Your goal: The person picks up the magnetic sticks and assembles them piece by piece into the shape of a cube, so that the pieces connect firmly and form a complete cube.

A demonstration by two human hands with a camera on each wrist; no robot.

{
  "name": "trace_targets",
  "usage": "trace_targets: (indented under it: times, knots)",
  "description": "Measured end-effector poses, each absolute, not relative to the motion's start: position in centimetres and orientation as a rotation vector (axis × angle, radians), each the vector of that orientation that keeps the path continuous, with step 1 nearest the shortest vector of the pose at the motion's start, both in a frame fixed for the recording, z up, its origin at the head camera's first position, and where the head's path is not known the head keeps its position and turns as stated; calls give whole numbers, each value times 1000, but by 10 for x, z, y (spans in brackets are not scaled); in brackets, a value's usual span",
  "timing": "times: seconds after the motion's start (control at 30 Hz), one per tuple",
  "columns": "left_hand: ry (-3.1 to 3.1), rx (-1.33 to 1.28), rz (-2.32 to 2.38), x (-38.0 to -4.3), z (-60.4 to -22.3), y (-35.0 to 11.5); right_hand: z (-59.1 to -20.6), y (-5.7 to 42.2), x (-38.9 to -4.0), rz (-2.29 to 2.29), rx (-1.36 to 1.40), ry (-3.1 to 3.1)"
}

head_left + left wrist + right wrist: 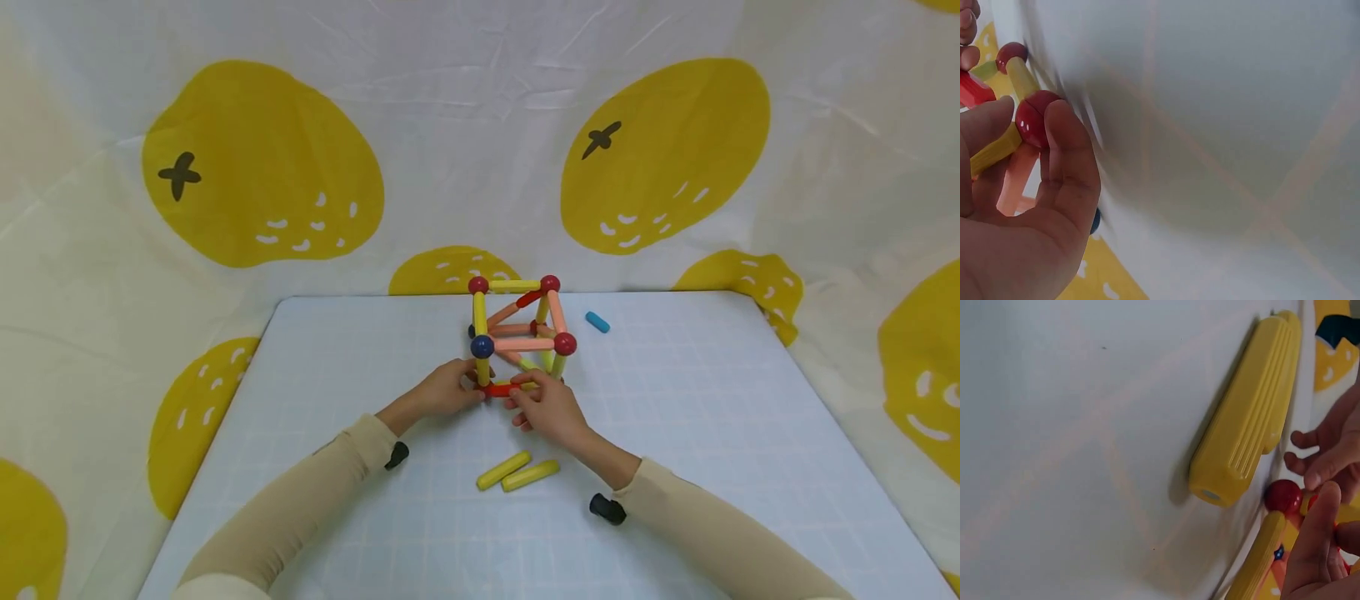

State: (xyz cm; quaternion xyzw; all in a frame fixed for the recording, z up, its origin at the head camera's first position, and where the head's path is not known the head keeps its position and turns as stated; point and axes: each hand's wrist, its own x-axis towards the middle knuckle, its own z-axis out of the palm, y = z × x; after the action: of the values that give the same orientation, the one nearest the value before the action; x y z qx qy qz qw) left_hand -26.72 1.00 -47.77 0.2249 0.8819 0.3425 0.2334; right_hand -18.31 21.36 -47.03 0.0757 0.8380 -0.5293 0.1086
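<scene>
A cube-like frame of magnetic sticks and balls stands on the table, with pink sticks (522, 344), yellow sticks (514, 286), red balls (565, 343) and a dark blue ball (482, 347). At its lower front left corner, my left hand (447, 387) pinches a red ball (1034, 119) between thumb and fingers. Yellow sticks (996, 150) join that ball. My right hand (551, 408) holds a red stick (498, 390) along the frame's lower front side. In the left wrist view, the red stick's end (977, 91) shows apart from the pinched ball.
Two loose yellow sticks (531, 475) lie side by side in front of the frame. A short blue stick (597, 322) rests behind it to the right. The table (360, 533) has a pale checked cover, and a lemon-patterned curtain (480, 125) hangs behind.
</scene>
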Motion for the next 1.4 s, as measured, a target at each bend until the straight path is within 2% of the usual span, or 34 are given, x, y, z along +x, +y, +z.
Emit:
trace_targets:
  times: [0.6, 0.9, 1.13, 1.4]
  knots:
    - [2244, 636, 798, -285, -469, 15, -467, 200, -173, -1456, 50, 2605]
    - [2257, 650, 835, -286, -476, 17, -468, 232, -173, -1357, 76, 2419]
    - [2262, 632, 835, -285, -477, 17, -481, 262, -170, -1189, -144, 2026]
    - [2225, 679, 849, -287, -481, 17, -491, 247, -169, -1210, -287, 1895]
